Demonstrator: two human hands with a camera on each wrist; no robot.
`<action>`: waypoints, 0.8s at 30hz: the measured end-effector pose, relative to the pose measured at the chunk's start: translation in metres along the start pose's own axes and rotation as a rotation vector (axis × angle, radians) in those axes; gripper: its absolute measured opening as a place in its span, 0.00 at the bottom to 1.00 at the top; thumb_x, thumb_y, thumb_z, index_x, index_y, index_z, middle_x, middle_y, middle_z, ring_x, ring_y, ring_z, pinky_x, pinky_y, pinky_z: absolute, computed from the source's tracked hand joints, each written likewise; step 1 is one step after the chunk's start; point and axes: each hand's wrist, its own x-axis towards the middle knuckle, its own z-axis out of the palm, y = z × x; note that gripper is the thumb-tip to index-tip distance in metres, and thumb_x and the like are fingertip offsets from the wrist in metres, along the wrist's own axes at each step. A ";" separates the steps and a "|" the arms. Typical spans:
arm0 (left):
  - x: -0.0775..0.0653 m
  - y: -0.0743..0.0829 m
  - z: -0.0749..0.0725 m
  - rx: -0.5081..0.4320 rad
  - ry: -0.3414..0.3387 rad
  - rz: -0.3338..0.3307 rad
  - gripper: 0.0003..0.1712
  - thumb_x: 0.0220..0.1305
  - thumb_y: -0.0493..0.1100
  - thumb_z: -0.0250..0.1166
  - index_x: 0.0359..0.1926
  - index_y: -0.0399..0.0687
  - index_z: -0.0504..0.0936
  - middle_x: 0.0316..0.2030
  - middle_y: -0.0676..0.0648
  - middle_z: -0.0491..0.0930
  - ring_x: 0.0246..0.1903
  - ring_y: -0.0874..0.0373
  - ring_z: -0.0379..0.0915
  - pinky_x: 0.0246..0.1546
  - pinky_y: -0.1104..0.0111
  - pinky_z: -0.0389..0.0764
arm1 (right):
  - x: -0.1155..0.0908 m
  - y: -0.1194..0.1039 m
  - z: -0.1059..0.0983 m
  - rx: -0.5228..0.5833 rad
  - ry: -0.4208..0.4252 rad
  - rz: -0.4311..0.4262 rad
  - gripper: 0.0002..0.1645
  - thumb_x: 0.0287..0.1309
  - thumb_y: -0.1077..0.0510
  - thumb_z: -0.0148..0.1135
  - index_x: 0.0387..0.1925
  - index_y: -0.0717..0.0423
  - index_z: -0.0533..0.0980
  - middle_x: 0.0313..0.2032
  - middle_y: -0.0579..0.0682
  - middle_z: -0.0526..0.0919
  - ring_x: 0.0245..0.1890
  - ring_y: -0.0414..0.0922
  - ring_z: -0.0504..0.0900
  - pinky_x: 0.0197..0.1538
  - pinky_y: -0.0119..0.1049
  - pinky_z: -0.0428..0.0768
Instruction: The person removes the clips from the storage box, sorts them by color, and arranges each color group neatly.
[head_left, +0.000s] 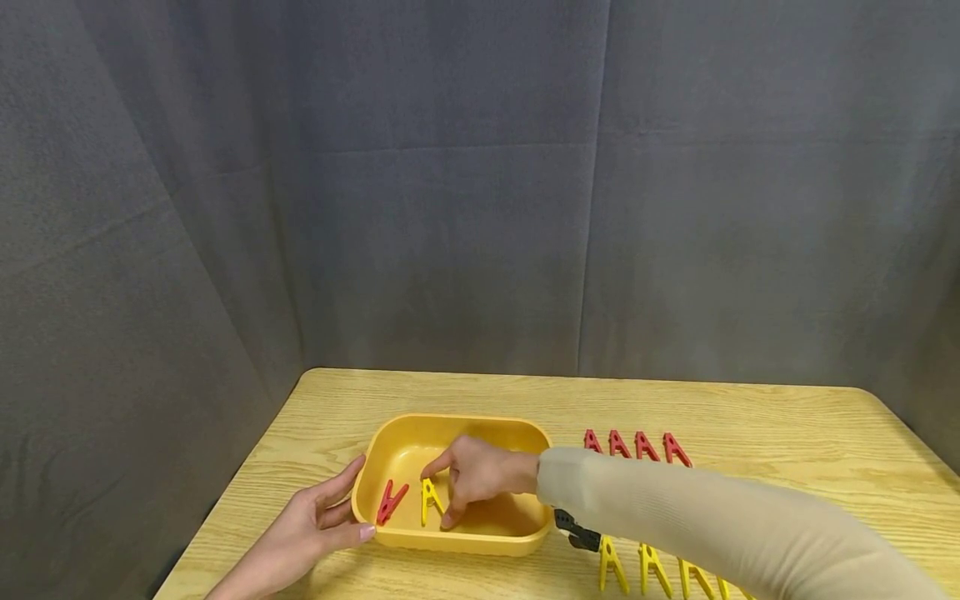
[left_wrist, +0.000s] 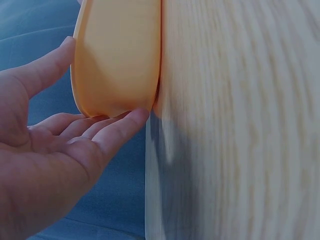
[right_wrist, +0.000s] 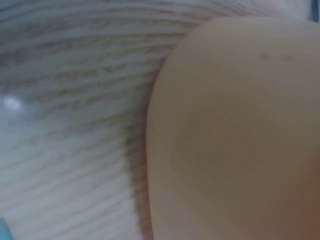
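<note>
A yellow plastic tub [head_left: 480, 542] stands on the table with a red clothespin [head_left: 390, 502] and a yellow clothespin [head_left: 430, 500] inside. My right hand [head_left: 480, 477] reaches into the tub and pinches the yellow clothespin, index finger at its top end and thumb by its lower leg. At the tub's left end, my left hand [head_left: 311, 521] rests its fairly straight fingers against the wall, with the thumb by the front corner. In the left wrist view, the left fingertips [left_wrist: 137, 116] touch the tub's end [left_wrist: 120, 65]. The right wrist view hides the right fingers.
Several red clothespins [head_left: 643, 447] lie in a row right of the tub. Several yellow clothespins [head_left: 611, 567] form another row nearer the front, partly covered by the right sleeve [head_left: 697, 500]. Grey curtains [head_left: 450, 208] hang behind and beside the wooden table [head_left: 765, 417].
</note>
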 end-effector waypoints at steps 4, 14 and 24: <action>0.000 0.000 0.000 -0.001 0.001 0.007 0.54 0.69 0.34 0.71 0.82 0.28 0.44 0.80 0.28 0.42 0.74 0.31 0.56 0.57 0.63 0.82 | -0.001 0.001 0.002 0.050 0.011 0.034 0.38 0.41 0.74 0.85 0.59 0.57 0.86 0.10 0.44 0.63 0.10 0.37 0.55 0.14 0.29 0.54; 0.000 0.001 0.000 -0.009 0.000 0.009 0.56 0.68 0.35 0.73 0.82 0.27 0.44 0.80 0.28 0.42 0.73 0.31 0.56 0.57 0.62 0.82 | -0.002 0.006 0.003 0.080 0.029 0.018 0.39 0.41 0.75 0.84 0.59 0.57 0.86 0.10 0.43 0.59 0.10 0.37 0.53 0.14 0.28 0.54; 0.000 0.000 0.001 -0.015 -0.005 0.014 0.55 0.69 0.34 0.71 0.82 0.27 0.43 0.80 0.27 0.41 0.73 0.30 0.56 0.58 0.63 0.82 | -0.002 0.011 0.003 0.123 0.032 -0.013 0.38 0.41 0.75 0.84 0.58 0.58 0.86 0.10 0.43 0.62 0.12 0.36 0.55 0.16 0.28 0.53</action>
